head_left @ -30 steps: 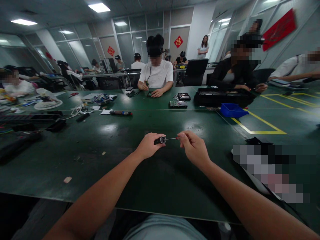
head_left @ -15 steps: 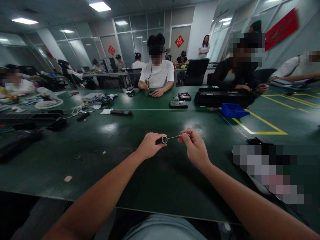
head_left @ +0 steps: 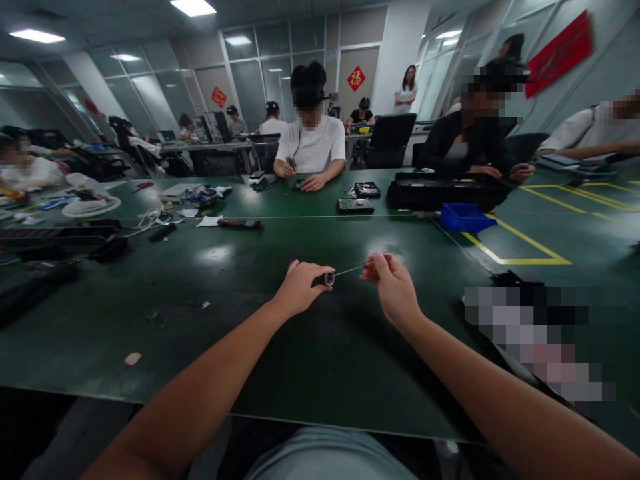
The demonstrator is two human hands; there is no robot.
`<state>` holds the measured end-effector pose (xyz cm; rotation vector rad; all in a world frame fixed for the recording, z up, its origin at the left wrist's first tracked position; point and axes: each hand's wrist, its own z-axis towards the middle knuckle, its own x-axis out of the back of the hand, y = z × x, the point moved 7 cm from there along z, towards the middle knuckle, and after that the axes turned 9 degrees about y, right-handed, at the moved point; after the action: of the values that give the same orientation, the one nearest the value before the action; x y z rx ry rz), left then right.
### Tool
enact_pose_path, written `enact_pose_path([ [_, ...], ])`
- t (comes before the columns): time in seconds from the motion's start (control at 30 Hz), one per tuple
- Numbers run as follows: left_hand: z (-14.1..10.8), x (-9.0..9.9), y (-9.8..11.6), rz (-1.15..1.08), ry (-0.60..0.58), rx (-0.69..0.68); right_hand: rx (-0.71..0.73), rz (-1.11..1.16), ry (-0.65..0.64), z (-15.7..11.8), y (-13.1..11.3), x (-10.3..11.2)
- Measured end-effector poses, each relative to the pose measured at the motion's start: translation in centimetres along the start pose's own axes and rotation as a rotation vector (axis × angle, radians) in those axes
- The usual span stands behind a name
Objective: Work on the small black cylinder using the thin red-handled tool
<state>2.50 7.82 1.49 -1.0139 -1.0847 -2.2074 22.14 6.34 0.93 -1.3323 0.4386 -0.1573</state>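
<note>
My left hand [head_left: 301, 288] is closed around a small dark cylinder [head_left: 329, 278], whose round end with a pale rim faces me. Just above the green table, in the middle of the head view, my right hand [head_left: 393, 283] pinches a thin screwdriver [head_left: 349, 271]. Its slim metal shaft points left, with the tip at the rim of the cylinder's end. Whether the tip is inside or only touching, I cannot tell. Fingers cover most of the reddish handle.
Across the green table [head_left: 250, 373] a co-worker in a white shirt [head_left: 311, 143] handles small parts. Opened hard drives [head_left: 355, 205], a blue tray [head_left: 465, 218] and a long black housing [head_left: 447, 193] lie beyond my hands. Cables and parts fill the left; a blurred-out item [head_left: 540, 347] lies right.
My right hand has moved slightly away to the right, and more of the screwdriver's shaft shows between the hands. The fingers now cover more of its handle. My left hand keeps its grip.
</note>
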Motion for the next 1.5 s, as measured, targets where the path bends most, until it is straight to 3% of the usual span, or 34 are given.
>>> enact_pose_path([
  [0.5, -0.2, 0.7, 0.4, -0.030, 0.058, -0.026, 0.331, -0.391, -0.115, -2.1, -3.0, -1.0],
  [0.67, -0.2, 0.9, 0.7, -0.031, 0.061, -0.041, 0.320, -0.392, -0.203, -2.6, -2.8, -1.7],
  [0.93, -0.2, 0.5, -0.2, -0.036, 0.038, 0.001, 0.358, -0.385, -0.073, -2.5, -3.8, -0.6],
  [1.17, -0.3, 0.4, -0.3, -0.016, 0.021, 0.014, 0.401, -0.458, -0.128, -3.0, -4.1, -1.2],
  [1.5, -0.3, 0.3, -0.5, 0.010, 0.012, 0.016, 0.438, -0.482, -0.106, -2.8, -4.3, -1.0],
])
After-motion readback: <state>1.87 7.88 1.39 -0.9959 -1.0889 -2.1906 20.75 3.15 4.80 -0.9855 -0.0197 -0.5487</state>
